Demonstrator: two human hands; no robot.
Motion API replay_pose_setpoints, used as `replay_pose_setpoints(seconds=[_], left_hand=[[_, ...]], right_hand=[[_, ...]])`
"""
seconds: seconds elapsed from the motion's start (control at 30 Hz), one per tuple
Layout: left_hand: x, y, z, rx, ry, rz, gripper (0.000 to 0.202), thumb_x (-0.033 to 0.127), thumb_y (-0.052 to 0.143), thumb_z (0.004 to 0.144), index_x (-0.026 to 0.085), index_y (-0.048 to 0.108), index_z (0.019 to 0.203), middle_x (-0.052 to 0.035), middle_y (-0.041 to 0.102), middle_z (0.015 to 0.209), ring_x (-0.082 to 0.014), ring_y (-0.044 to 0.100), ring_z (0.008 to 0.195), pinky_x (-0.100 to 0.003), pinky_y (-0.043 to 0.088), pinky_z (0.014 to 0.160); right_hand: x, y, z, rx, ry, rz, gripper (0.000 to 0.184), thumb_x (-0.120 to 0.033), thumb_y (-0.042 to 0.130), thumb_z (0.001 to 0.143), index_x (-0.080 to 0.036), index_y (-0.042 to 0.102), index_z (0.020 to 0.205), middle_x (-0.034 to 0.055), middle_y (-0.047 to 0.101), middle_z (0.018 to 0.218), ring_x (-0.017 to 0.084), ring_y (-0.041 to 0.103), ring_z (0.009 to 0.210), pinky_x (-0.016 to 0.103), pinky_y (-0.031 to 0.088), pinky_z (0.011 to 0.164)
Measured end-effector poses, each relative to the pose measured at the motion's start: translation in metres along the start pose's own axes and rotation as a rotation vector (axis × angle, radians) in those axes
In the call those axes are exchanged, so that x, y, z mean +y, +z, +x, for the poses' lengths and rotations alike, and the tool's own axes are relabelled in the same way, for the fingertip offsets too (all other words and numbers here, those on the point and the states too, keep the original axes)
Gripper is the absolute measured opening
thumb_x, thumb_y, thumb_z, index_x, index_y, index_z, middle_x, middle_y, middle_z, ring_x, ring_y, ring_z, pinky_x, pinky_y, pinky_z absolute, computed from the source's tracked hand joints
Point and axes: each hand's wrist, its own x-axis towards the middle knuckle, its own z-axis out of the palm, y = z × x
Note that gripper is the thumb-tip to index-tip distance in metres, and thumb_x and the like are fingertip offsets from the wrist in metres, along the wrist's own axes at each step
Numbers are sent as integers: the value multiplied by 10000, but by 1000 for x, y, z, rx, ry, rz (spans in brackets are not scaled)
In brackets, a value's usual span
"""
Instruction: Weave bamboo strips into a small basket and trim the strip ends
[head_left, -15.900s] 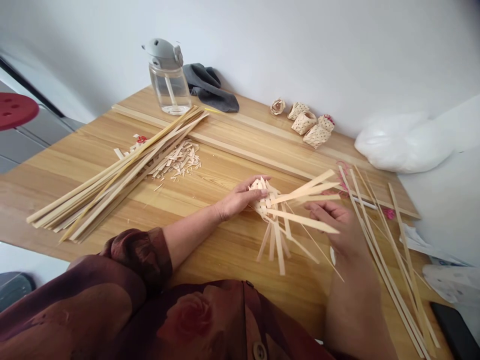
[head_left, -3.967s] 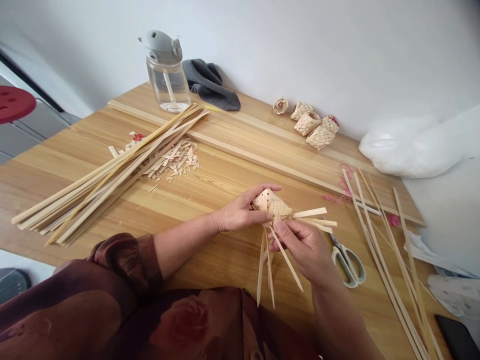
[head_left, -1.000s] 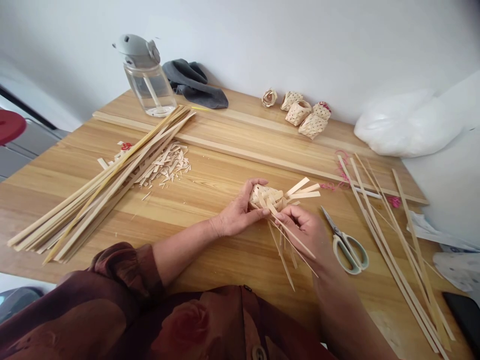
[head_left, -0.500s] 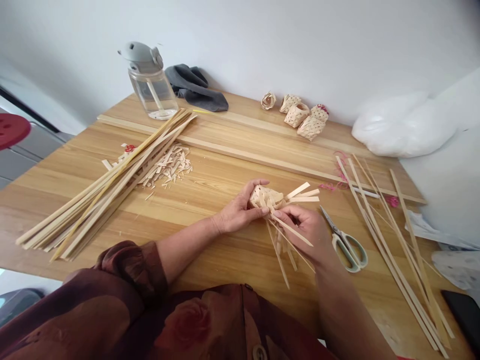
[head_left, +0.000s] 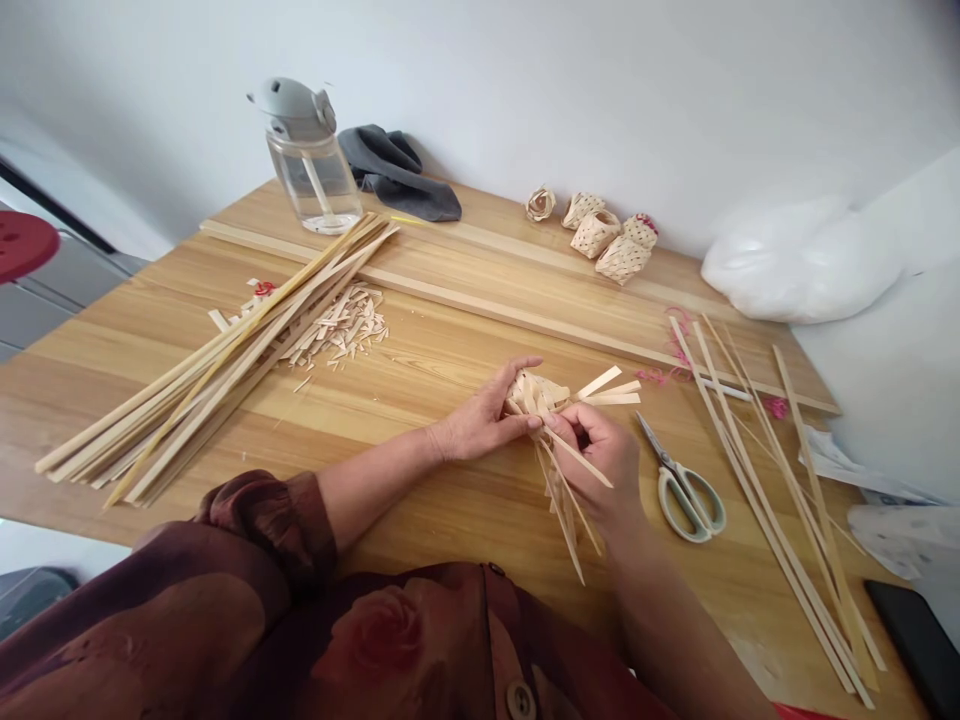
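A small woven basket [head_left: 537, 393] of pale flat strips is gripped from its left side by my left hand [head_left: 487, 410], thumb along the near edge. Loose strip ends stick out from it to the right and toward me. My right hand [head_left: 604, 450] pinches a strip [head_left: 581, 458] between thumb and fingers close to the weave. This strip's free end points toward the lower right. Scissors [head_left: 684, 490] with pale handles lie just right of my right hand, blades pointing away from me.
Long strips [head_left: 247, 355] lie bundled at left beside a pile of cut scraps [head_left: 349, 325]. More strips [head_left: 780, 510] lie at right near a black phone [head_left: 911, 640]. Behind are a water bottle [head_left: 315, 180], dark cloth [head_left: 401, 175], several woven pieces [head_left: 596, 232] and a white bag [head_left: 799, 265].
My right hand has moved slightly left, closer to the basket, with the strip still pinched. The hanging strip ends have shifted. The whole view has moved a little.
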Motion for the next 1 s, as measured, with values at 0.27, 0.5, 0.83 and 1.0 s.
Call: replay_pose_setpoints(seconds=[0.27, 0.5, 0.83, 1.0], left_hand=[[-3, -4, 2, 22, 2, -96, 987, 463, 704, 910, 203, 135, 1674, -121, 670, 1263, -266, 624, 1224, -433, 453, 1125], [-6, -6, 4, -6, 9, -155, 823, 472, 800, 833, 150, 461, 1510, -146, 658, 1311, -276, 626, 1208, -406, 501, 1069], [-17, -14, 8, 28, -12, -111, 973, 554, 720, 890, 163, 266, 1657, -159, 584, 1516, -329, 532, 1421, -479, 385, 1218], [-16, -13, 7, 30, -22, -97, 965, 550, 745, 870, 176, 309, 1645, -155, 612, 1491, -325, 560, 1396, -485, 407, 1206]], right_hand=[[-20, -36, 2, 177, -176, -313, 346, -475, 750, 896, -222, 685, 669, -1, 644, 580, 147, 538, 541, 292, 363, 565], [-27, -47, 29, -156, -395, -219, 281, -382, 681, 956, -265, 768, 1195, 73, 779, 1071, 255, 724, 950, 373, 549, 833], [-11, -38, 39, -281, -238, 29, 240, -413, 704, 943, -303, 815, 1125, 72, 754, 1167, 277, 705, 1070, 424, 549, 905], [-16, -37, 48, -307, -1, 53, 359, -317, 608, 966, -252, 746, 1291, 71, 767, 1144, 226, 725, 967, 369, 560, 839]])
